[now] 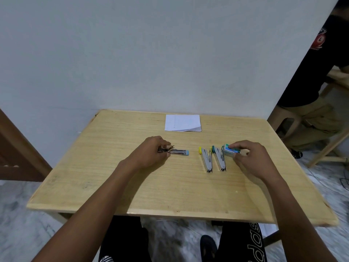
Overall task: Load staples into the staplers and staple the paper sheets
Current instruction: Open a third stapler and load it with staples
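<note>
Three small metal staplers lie on the wooden table. The blue-tipped stapler lies sideways at centre left, and my left hand pinches its hinged end. A yellow-tipped stapler and a teal-tipped stapler lie side by side to the right. My right hand grips a small blue-green staple box resting just right of the teal stapler. A stack of white paper sheets lies near the table's far edge, apart from both hands.
The table stands against a pale wall. Another person sits on a wooden stool at the right, beyond the table corner. A brown door is at the left. My legs show under the front edge.
</note>
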